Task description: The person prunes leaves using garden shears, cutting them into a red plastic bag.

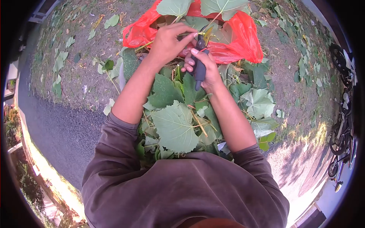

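My right hand (208, 70) is wrapped around the dark handles of pruning shears (199, 68), whose blades point away from me. Just beyond the blades, my left hand (169, 41) pinches a thin green vine stem (201, 33) between thumb and fingers. Large pale-green leaves, one on the left (174, 7) and one on the right (225, 7), spread over a red plastic bag (243, 36). More leaves lie inside this bag, behind my hands. Between my forearms is a heap of cut vine leaves, with a broad leaf (175, 127) on top.
Loose leaves (60, 60) are scattered over the bare soil (95, 41) on both sides. Grey asphalt (64, 129) runs along the left. Parked motorbikes (340, 102) stand at the far right. More vine leaves (260, 104) lie beside my right forearm.
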Demonstrator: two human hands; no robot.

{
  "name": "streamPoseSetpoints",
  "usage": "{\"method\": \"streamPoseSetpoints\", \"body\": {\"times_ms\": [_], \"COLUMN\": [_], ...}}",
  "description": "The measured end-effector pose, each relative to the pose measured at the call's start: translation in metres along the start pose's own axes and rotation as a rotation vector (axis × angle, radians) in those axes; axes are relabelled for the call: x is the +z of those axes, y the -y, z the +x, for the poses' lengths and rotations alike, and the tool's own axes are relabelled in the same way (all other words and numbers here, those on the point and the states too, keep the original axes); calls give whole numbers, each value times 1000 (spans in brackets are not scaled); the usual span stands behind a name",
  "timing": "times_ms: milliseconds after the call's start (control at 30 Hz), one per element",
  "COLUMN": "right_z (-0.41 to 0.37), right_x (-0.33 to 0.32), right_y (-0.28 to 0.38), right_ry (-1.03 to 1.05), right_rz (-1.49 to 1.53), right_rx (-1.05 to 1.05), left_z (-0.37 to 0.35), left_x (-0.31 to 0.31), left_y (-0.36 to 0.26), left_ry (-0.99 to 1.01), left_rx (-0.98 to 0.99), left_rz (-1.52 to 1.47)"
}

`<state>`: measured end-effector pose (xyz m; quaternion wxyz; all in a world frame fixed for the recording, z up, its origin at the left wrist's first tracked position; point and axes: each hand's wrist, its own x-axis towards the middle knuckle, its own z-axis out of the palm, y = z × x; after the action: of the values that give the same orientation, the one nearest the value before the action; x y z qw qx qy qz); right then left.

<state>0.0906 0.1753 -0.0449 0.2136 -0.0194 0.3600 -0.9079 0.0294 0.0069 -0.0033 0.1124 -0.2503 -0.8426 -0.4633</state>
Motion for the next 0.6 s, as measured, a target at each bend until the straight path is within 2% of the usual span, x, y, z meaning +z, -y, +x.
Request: {"method": "streamPoseSetpoints", "body": {"times_ms": [167, 300, 400, 467, 500, 600], "right_z": [-2, -5, -5, -6, -1, -4], "right_x": [-5, -6, 4, 12, 8, 5], "right_y": [-1, -5, -6, -3, 0, -3], "right_ry": [42, 132, 140, 199, 286, 243], "right_rz": [1, 98, 20, 112, 78, 94], "right_rx": [39, 65, 14, -16, 60, 110], "left_z": [-1, 1, 1, -1, -2, 0], "left_x": [0, -6, -9, -8, -8, -8], "left_y": [6, 8, 10, 14, -1, 12], "left_ry": [-64, -38, -55, -115, -135, -166], "left_rx": [78, 38, 131, 122, -3, 11], "left_rz": [7, -107, -67, -24, -257, -124]}}
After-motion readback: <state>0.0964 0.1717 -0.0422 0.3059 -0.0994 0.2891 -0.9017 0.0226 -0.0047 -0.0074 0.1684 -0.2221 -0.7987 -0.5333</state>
